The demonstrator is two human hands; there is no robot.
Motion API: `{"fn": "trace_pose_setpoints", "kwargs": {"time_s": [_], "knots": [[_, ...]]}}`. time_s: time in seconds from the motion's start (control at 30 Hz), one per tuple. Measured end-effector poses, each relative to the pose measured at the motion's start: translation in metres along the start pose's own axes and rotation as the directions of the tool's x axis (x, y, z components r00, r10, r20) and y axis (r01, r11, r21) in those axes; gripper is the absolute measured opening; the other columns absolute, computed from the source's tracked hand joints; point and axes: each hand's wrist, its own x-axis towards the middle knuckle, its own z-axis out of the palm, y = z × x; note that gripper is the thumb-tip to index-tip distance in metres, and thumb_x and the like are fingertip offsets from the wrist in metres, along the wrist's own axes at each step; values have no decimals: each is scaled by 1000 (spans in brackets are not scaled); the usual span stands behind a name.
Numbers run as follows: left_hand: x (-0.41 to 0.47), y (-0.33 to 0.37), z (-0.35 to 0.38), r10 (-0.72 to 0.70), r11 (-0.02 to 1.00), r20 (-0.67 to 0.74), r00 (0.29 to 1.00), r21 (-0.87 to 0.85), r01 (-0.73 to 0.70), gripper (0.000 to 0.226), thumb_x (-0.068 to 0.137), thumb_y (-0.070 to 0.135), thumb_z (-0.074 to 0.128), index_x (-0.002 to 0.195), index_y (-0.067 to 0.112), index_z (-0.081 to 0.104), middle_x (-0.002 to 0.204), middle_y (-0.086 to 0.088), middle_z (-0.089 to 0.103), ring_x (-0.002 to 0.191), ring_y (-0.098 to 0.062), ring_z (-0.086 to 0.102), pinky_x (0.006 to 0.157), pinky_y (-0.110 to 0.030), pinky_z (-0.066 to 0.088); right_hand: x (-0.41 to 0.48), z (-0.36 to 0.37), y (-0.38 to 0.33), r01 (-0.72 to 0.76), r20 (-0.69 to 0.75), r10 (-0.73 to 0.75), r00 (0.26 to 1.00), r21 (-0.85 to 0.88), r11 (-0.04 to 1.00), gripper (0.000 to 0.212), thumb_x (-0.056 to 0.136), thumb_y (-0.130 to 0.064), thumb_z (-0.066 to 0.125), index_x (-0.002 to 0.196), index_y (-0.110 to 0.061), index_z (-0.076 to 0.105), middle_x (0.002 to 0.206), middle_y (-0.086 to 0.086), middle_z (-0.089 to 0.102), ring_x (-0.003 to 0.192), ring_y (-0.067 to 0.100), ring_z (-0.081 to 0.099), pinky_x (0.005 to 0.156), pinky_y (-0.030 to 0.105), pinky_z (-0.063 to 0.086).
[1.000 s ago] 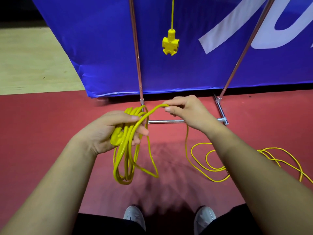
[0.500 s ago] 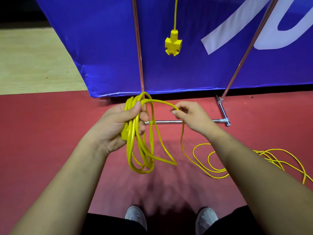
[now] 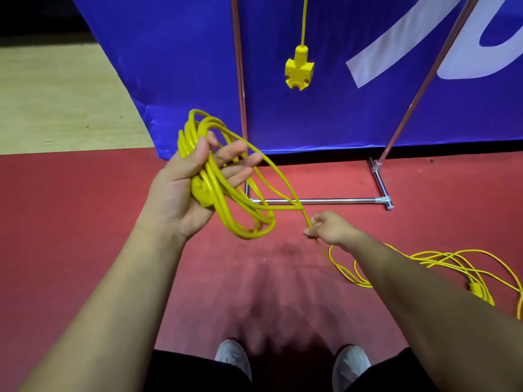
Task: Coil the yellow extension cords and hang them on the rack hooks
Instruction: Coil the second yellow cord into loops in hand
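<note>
L hand point(image 3: 181, 193): palm up, fingers spread and nearly straight, thumb up. No clamp on anything; it just carries the coil.
Coil point(image 3: 216, 182): several loops of yellow extension cord point(image 3: 249, 236) draped across the L palm through the thumb crook. Loop tops stand above the thumb and the bottoms sag below the hand, off the floor. Yellow plug point(image 3: 202, 193) lies in the palm.
R hand point(image 3: 331, 227): lower than the L hand and to its right, fingers curled, pinching one strand of the cord.
Strand point(image 3: 283, 181): runs from the coil past the L fingertips down to the R pinch, fairly straight.
Slack point(image 3: 424, 257): beyond the R hand, a loose tangle on the red floor point(image 3: 85, 222) at right, w/ a yellow connector point(image 3: 478, 290) in it.
Rack point(image 3: 325, 200): metal tube frame. Base bar on the floor beyond the hands, uprights rising in front of the blue banner point(image 3: 184, 66).
2nd cord point(image 3: 303, 24): hangs straight down btwn the uprights, w/ a multi-outlet socket block point(image 3: 299, 69) at its end, well above the floor.
Shoes point(image 3: 233, 356): two pale toes at the bottom edge.
</note>
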Motion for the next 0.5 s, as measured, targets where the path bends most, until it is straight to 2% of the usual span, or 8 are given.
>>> {"fn": "trace_pose_setpoints", "kwargs": {"time_s": [0.03, 0.1, 0.17, 0.23, 0.3, 0.37, 0.43, 0.5], "knots": [[1, -1, 1, 6, 999, -15, 1000, 48, -5, 17, 90, 28, 44, 89, 20, 59, 87, -10, 74, 96, -37, 69, 82, -38, 57, -4, 2, -4, -21, 18, 18, 1000, 140, 990, 18, 91, -3, 62, 80, -9, 49, 79, 17, 66, 64, 16, 62, 62, 20, 50], [4, -4, -1, 36, 981, -70, 997, 193, -22, 13, 92, 27, 44, 97, 20, 54, 82, -10, 74, 76, -28, 72, 67, -32, 58, -14, 3, -19, -61, 83, 36, 996, 333, 941, 19, 93, -7, 61, 84, -11, 45, 78, 17, 70, 62, 20, 68, 63, 27, 54], [7, -4, -7, 82, 945, -114, 990, 326, -40, 12, 94, 21, 47, 102, 17, 56, 69, -7, 70, 52, -20, 64, 53, -27, 50, -21, 2, -38, -61, 110, 24, 994, 348, 936, 16, 92, -10, 63, 83, -12, 49, 76, 15, 72, 53, 18, 63, 52, 26, 51], [9, -4, -16, 105, 888, -125, 987, 458, -37, 12, 95, 17, 50, 104, 13, 58, 61, -6, 63, 43, -19, 53, 48, -26, 42, -29, -4, -58, 0, 68, -21, 997, 290, 957, 13, 89, -7, 63, 78, -11, 57, 72, 15, 70, 42, 14, 46, 44, 21, 36], [8, -3, -24, 102, 800, -114, 988, 600, -14, 12, 95, 15, 52, 103, 10, 60, 59, -7, 60, 42, -19, 49, 45, -24, 39, -40, -15, -77, 129, 48, -135, 990, 121, 984, 14, 84, -3, 62, 73, -10, 67, 62, 11, 65, 42, 14, 36, 45, 21, 27], [6, -3, -30, 52, 709, -110, 993, 704, 41, 15, 94, 17, 56, 101, 6, 62, 61, -8, 61, 44, -20, 52, 44, -24, 39, -58, -29, -96, 240, 190, -226, 955, -50, 970, 14, 82, -3, 64, 72, -9, 73, 54, 5, 58, 44, 14, 38, 46, 22, 28], [3, -4, -32, -32, 664, -123, 992, 739, 113, 15, 93, 15, 58, 94, 0, 61, 63, -9, 66, 51, -22, 61, 50, -28, 49, -81, -37, -113, 312, 435, -274, 858, -17, 950, 11, 83, -4, 66, 76, -6, 73, 53, 6, 51, 45, 13, 37, 47, 24, 26], [1, -10, -29, -137, 664, -121, 983, 725, 182, 11, 92, 11, 57, 89, 1, 60, 73, -13, 72, 69, -25, 70, 65, -31, 57, -95, -40, -127, 326, 552, -373, 746, 185, 927, 9, 84, -6, 63, 80, -2, 70, 53, 5, 44, 44, 12, 32, 48, 27, 21]]}}
